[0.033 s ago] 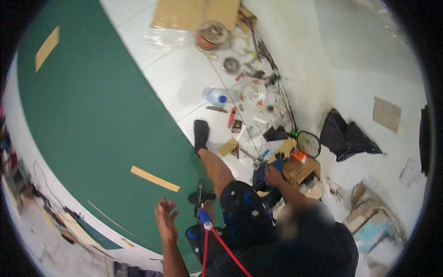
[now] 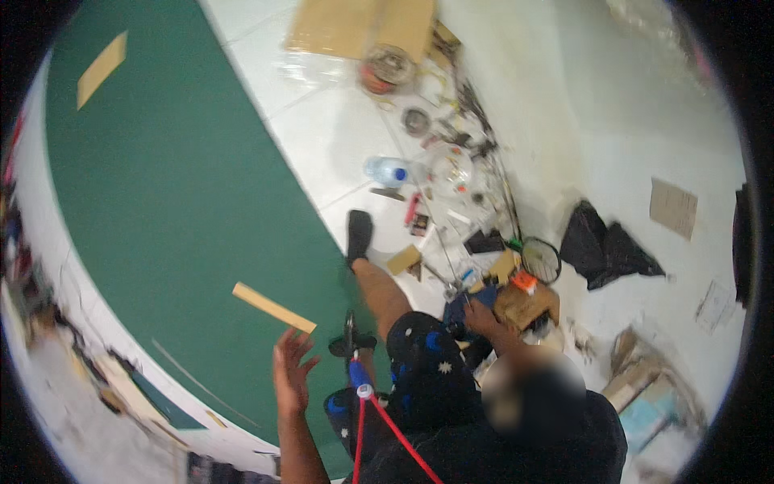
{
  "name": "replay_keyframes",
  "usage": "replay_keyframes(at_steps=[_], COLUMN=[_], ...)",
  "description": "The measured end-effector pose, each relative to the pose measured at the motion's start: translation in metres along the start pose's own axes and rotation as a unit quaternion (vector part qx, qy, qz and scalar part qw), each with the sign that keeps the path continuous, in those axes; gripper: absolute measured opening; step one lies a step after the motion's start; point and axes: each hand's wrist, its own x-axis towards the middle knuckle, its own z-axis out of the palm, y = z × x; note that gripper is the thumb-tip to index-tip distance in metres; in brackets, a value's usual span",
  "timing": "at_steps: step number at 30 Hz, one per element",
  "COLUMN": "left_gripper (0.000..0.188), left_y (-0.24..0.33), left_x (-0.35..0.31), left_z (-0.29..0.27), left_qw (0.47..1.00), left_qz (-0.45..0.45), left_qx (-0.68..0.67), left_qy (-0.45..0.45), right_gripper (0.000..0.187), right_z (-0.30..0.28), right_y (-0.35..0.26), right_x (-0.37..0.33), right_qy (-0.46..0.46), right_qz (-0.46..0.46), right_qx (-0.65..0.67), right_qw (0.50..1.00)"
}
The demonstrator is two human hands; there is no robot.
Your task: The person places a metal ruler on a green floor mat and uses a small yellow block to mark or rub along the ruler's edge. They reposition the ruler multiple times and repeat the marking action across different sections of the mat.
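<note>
My left hand (image 2: 292, 367) is over the green board (image 2: 185, 202), fingers loosely bent and apart, holding nothing. A narrow tan strip (image 2: 274, 307) lies on the board; its near end is right by my fingertips, and I cannot tell whether they touch. On the right, my right hand (image 2: 481, 316) is closed beside a dark blue cloth or bag (image 2: 455, 313). A thin dark end seems to stick out of those fingers, too small and blurred to name. A red cord (image 2: 395, 431) with a blue and white end (image 2: 360, 379) hangs in front of my body.
Beyond my shoe (image 2: 359, 234) stand a water bottle (image 2: 387, 171), a wire spool (image 2: 387, 68) and cardboard (image 2: 363, 24). Small clutter lines the wall, with a racket-shaped thing (image 2: 541, 260) and a brown block (image 2: 524, 305) near my right hand. A black bag (image 2: 605, 246) lies farther right.
My left hand has moved slightly forward, closer to the strip's near end. The whole view has shifted a little. My right hand stays by the blue cloth.
</note>
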Motion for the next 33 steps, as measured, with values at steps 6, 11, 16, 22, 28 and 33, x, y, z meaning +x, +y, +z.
replay_keyframes(at_steps=[6, 11, 16, 22, 28, 33], left_gripper=[0.067, 0.057, 0.062, 0.030, 0.022, 0.023], left_y=[-0.006, -0.029, -0.140, -0.241, -0.287, -0.282], left_x=[-0.111, -0.272, -0.365, -0.466, -0.523, -0.568], left_z=[-0.014, -0.075, -0.144, -0.197, -0.231, -0.267], left_qw=[0.935, 0.887, 0.777, 0.820, 0.725, 0.671], left_qz=[0.031, 0.183, 0.300, 0.337, 0.402, 0.439], left_qx=[-0.102, -0.180, -0.454, -0.450, -0.411, -0.327], left_qy=[-0.339, -0.384, -0.317, 0.107, 0.379, 0.500], right_gripper=[0.031, 0.028, 0.013, 0.019, 0.017, 0.017], right_z=[0.003, -0.044, -0.003, 0.099, 0.188, 0.248], right_y=[-0.017, -0.061, -0.222, -0.356, -0.408, -0.451], right_x=[-0.010, 0.057, 0.012, -0.131, -0.178, -0.184], right_qy=[-0.011, 0.090, 0.031, -0.114, -0.188, -0.215], right_qz=[-0.207, -0.588, -0.495, -0.363, -0.348, -0.282], right_qx=[-0.093, -0.389, -0.111, -0.076, -0.217, -0.318], right_qw=[0.974, 0.704, 0.861, 0.921, 0.892, 0.879])
